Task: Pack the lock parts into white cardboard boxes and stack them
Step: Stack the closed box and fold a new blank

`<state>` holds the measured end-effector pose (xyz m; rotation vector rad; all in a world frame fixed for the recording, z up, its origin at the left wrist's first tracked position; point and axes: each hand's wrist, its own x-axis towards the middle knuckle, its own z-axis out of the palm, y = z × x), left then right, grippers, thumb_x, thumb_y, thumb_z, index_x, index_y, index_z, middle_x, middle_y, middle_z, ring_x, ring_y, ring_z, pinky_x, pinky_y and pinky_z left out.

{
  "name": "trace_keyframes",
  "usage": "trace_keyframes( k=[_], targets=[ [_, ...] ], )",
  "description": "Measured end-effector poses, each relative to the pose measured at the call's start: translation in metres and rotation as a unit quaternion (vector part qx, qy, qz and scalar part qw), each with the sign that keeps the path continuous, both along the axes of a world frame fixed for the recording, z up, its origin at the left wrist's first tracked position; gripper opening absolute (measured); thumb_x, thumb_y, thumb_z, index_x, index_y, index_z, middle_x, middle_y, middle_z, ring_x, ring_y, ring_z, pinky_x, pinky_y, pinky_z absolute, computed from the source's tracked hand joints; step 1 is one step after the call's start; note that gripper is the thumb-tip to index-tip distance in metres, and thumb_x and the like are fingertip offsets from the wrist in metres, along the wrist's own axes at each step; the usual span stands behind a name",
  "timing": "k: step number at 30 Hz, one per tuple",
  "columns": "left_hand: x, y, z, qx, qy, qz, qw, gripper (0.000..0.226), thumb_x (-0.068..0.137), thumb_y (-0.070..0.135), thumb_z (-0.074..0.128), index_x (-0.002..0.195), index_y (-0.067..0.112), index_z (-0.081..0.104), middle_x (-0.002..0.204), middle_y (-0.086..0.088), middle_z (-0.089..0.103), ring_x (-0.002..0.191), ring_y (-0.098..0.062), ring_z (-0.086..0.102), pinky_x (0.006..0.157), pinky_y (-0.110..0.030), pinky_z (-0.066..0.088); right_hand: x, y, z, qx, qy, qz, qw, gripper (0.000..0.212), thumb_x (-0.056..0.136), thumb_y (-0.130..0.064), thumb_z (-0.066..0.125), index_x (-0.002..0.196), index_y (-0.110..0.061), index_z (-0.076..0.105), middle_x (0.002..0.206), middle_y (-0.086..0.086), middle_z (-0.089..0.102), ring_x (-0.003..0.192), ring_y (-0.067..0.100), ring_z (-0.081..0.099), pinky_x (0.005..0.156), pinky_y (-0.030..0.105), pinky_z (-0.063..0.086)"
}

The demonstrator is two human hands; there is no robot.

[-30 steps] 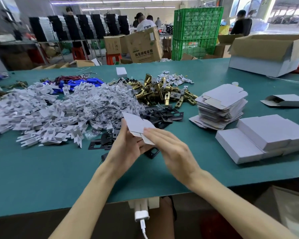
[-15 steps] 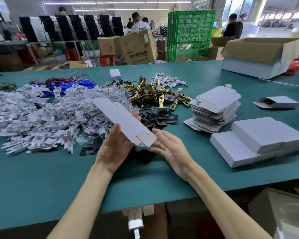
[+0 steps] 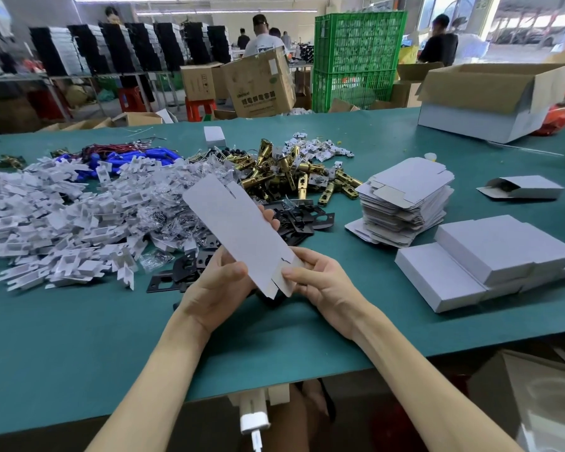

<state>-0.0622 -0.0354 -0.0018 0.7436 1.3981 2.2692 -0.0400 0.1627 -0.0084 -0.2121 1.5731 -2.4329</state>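
Box blank (image 3: 242, 233) not yet folded, gripped by left hand (image 3: 216, 288), near flap pinched by right hand (image 3: 323, 282) above worktop (image 3: 79, 337); several closed boxes (image 3: 490, 256) stacked at right, lock parts (image 3: 287, 171) heaped loose, so most seems left

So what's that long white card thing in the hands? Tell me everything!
It is a white cardboard box, folded flat and not yet opened out: a long, thin, matte strip with rounded flaps at both ends and a small slit near each end. It is held up above the green table, tilted, with its far end pointing up and left. The left hand grips its lower half, thumb in front and fingers behind. The right hand pinches the bottom flap.
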Motion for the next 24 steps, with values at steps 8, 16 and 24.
trace_keyframes(
  k=[8, 16, 24],
  targets=[
    [0.006, 0.004, 0.003, -0.020, 0.032, 0.046, 0.998, 0.106, 0.071, 0.026, 0.094, 0.158, 0.011, 0.036, 0.159, -0.008, 0.043, 0.155, -0.031, 0.030, 0.127, -0.063, 0.016, 0.000, 0.001, 0.002, -0.018, -0.025, 0.000, 1.000, 0.045, 0.089, -0.004, 0.071, 0.132, -0.002, 0.061, 0.127, 0.015, 0.070, 0.113, 0.026, 0.068, 0.098, 0.036, 0.055],
    [0.007, 0.003, 0.005, -0.018, 0.022, 0.027, 0.999, 0.115, 0.069, 0.023, 0.094, 0.161, 0.005, 0.027, 0.159, -0.010, 0.040, 0.149, -0.030, 0.036, 0.123, -0.058, 0.024, 0.002, -0.001, 0.003, -0.025, -0.016, -0.004, 1.000, 0.042, 0.088, -0.004, 0.072, 0.129, -0.003, 0.062, 0.124, 0.014, 0.072, 0.109, 0.023, 0.070, 0.096, 0.033, 0.056],
    [0.011, 0.004, 0.010, 0.021, 0.002, 0.018, 1.000, 0.111, 0.074, 0.029, 0.092, 0.161, 0.004, 0.027, 0.157, -0.012, 0.039, 0.150, -0.030, 0.034, 0.126, -0.065, 0.013, 0.005, -0.003, 0.005, -0.032, -0.026, -0.028, 0.999, 0.044, 0.084, -0.009, 0.075, 0.125, -0.001, 0.064, 0.119, 0.016, 0.074, 0.099, 0.020, 0.072, 0.082, 0.026, 0.059]
  ],
)
